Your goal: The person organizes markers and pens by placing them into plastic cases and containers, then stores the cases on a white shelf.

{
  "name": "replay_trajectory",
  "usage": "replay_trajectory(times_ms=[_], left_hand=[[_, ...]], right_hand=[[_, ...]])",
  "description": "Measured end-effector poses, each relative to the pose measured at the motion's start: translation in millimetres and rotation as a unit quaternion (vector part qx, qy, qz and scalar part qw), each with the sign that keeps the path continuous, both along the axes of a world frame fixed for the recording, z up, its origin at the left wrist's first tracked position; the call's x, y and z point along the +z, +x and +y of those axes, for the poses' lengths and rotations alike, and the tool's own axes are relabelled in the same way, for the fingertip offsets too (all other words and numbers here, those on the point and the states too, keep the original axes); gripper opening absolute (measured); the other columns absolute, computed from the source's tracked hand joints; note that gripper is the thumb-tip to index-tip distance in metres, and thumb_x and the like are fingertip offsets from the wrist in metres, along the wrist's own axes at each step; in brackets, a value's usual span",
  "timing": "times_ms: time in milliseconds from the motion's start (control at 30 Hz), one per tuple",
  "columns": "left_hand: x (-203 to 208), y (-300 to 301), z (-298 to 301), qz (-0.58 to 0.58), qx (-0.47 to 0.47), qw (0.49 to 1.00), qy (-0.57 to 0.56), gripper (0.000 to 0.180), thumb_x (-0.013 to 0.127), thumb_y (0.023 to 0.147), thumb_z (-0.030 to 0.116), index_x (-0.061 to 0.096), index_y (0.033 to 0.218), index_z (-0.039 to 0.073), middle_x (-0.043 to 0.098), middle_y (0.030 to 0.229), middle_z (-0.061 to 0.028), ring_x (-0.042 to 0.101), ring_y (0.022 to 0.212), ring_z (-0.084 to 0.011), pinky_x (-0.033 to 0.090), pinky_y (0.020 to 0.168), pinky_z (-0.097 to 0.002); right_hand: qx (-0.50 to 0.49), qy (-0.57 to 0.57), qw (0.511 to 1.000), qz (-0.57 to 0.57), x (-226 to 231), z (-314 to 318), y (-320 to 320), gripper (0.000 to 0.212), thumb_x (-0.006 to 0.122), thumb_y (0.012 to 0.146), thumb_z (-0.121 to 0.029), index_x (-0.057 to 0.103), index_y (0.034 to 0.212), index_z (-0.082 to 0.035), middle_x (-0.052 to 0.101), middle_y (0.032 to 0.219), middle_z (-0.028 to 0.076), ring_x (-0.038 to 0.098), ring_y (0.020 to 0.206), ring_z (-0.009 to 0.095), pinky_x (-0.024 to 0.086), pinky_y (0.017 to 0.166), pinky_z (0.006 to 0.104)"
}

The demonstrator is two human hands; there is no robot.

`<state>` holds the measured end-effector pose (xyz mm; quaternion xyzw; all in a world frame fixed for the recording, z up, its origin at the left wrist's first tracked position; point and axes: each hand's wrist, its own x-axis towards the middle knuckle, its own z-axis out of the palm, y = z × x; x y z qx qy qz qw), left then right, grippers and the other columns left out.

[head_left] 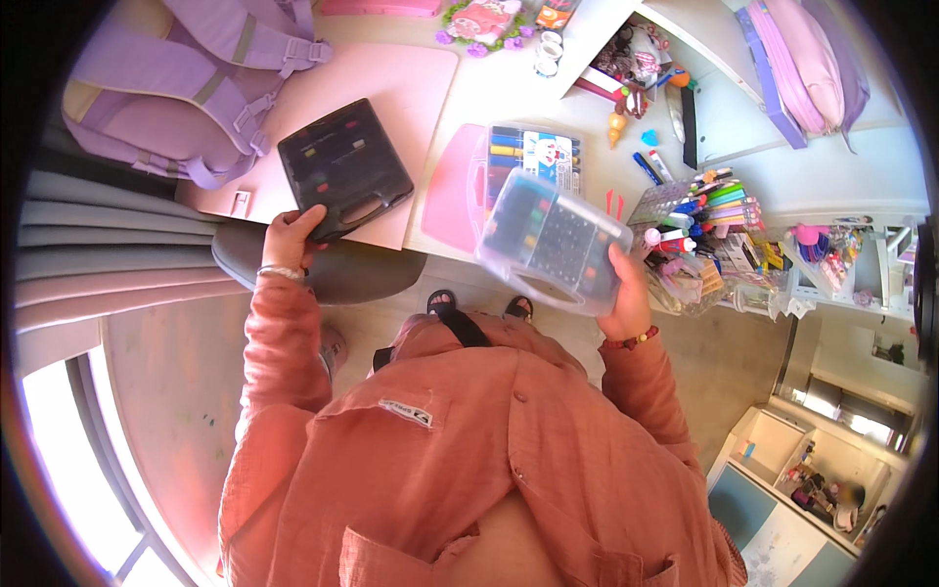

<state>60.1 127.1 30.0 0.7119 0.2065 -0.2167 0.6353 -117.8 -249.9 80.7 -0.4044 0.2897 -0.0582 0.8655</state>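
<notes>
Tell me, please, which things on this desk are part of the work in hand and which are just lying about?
In hand:
left hand grips black marker case
right hand holds clear marker case

Lying about:
purple backpack
open pink-lidded marker box
loose pens
tape rolls

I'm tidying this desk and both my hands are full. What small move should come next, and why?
Probably set the black marker case down flat: the left hand holds it by one corner, already over the pink mat. The right hand holds the clear marker case in the air.
</notes>
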Motion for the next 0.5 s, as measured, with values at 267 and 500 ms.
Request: replay_trajectory(times_ms=[267,500], left_hand=[[53,-6,-20,-0.073,-0.085,0.979,-0.169,0.028,0.056,0.083,0.021,0.054,0.102,0.0,0.06,0.072,-0.0065,0.036,0.039,-0.0044,0.022,0.033,-0.017],[51,12,-80,-0.045,-0.226,0.931,-0.284,0.036,0.054,0.084,0.023,0.053,0.11,-0.002,0.062,0.073,-0.0076,0.046,0.043,-0.0047,0.024,0.033,-0.0157]], right_hand=[[0.006,0.072,0.997,0.022,-2,-5,-53,0.032,0.047,0.089,-0.022,0.046,0.116,-0.005,0.055,0.106,0.005,0.055,0.085,0.014,0.047,0.074,0.0284],[-0.02,0.091,0.996,-0.001,5,-6,-60,0.031,0.045,0.09,-0.026,0.049,0.112,-0.006,0.057,0.104,0.005,0.056,0.087,0.014,0.047,0.076,0.029]])
